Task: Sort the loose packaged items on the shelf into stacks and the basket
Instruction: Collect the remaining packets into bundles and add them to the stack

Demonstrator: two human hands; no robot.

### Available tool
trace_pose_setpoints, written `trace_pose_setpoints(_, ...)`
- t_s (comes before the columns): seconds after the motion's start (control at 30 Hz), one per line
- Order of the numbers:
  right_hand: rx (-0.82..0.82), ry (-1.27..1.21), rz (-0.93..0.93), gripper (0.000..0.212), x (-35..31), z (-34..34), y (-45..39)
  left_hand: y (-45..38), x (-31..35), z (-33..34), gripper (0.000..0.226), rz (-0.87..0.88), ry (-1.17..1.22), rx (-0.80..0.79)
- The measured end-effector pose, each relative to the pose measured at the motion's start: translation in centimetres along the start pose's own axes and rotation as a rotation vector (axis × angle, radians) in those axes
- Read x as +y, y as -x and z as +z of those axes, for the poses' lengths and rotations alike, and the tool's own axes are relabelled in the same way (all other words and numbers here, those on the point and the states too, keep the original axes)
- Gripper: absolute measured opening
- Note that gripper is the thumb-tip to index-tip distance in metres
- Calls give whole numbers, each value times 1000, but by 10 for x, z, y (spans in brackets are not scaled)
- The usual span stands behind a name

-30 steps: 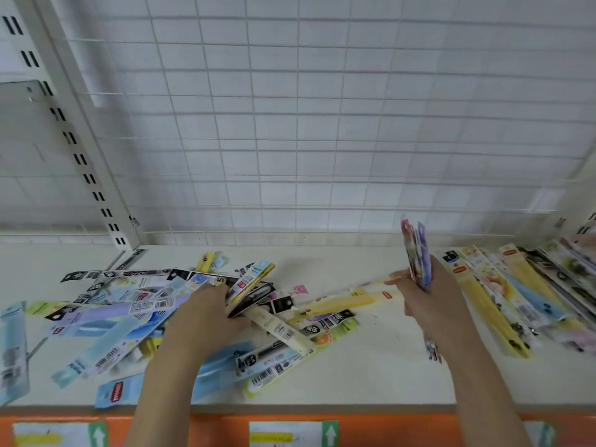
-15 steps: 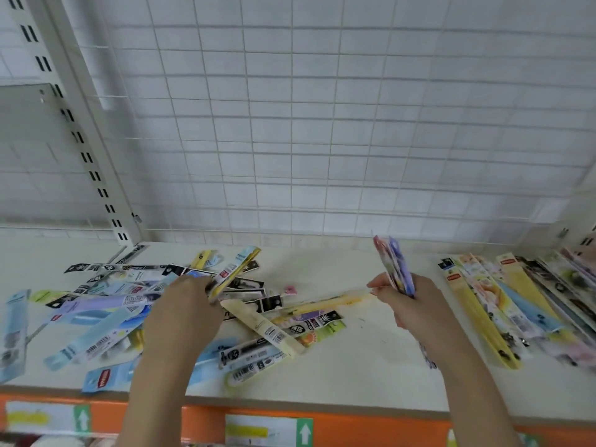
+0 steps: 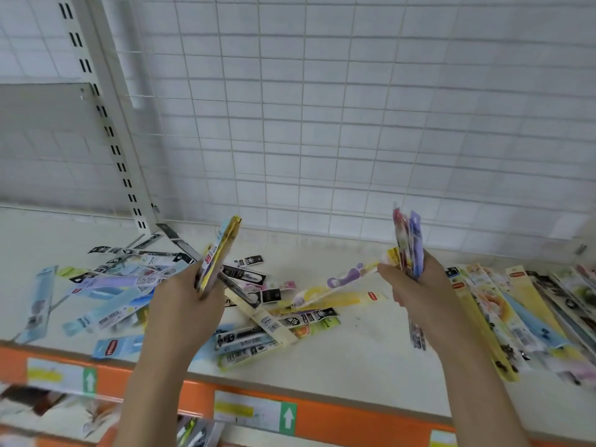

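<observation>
While each hand (image 3: 183, 304) (image 3: 416, 291) grips upright packets (image 3: 219, 250) (image 3: 408, 243), bare shelf (image 3: 364, 346) lies between.

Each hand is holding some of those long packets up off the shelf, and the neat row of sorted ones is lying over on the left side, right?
Not quite: the head view shows the neat row on the right; the left holds the loose heap. The left hand and right hand do hold packets.

Shelf (image 3: 364, 356): bare strip in the middle, between 2 clutters, running from the orange front edge (image 3: 338, 421) back to the wire grid (image 3: 322, 140). Left: loose pile of packets (image 3: 129, 285), overlapping. Right: row of packets (image 3: 516, 304), side by side. Slotted upright (image 3: 109, 124) blocks the rear left corner.
</observation>
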State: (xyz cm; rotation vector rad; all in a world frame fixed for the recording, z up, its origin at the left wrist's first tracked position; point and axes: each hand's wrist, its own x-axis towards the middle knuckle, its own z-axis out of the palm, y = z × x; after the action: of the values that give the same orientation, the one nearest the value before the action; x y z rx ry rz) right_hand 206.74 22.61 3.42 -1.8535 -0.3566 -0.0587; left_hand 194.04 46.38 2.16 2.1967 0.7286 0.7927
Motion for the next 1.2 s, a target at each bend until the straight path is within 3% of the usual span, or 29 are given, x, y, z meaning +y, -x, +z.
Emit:
trace_pose_setpoints(0.1, 16, -23, -38, 13, -7, 0, -1, 4, 3, -2, 39, -35, 43, 57)
trace_pose_setpoints(0.23, 7, -20, -26, 25, -8, 0, -1, 8, 6, -2, 52, -30, 9, 86)
trace_pose_setpoints(0.37, -7, 17, 12, 12, -5, 0, 1, 8, 3, 1, 37, -63, -15, 48)
trace_pose_setpoints(0.53, -34, -34, 80, 38, -2, 3, 2, 7, -1, 3, 20, -68, -43, 52)
trace_pose_setpoints(0.7, 9, -84, 36, 29, -2, 3, -4, 4, -4, 9, 41, -84, 3, -3)
trace_pose_setpoints(0.8, 26, -89, 2, 13, -5, 3, -7, 2, -1, 13, 13, -155, 50, -65)
trace_pose_setpoints(0.9, 25, -43, 10, 31, -5, 3, -10, 1, 3, 22, 8, -197, 60, -84)
trace_pose_setpoints(1.03, -2, 18, 52, 52, 1, 6, -14, -4, 7, 40, 31, -226, -129, -132)
trace_pose_setpoints(1.2, -20, 50, 109, 52, 5, 12, -13, -2, 3, 57, 60, -244, -418, -306)
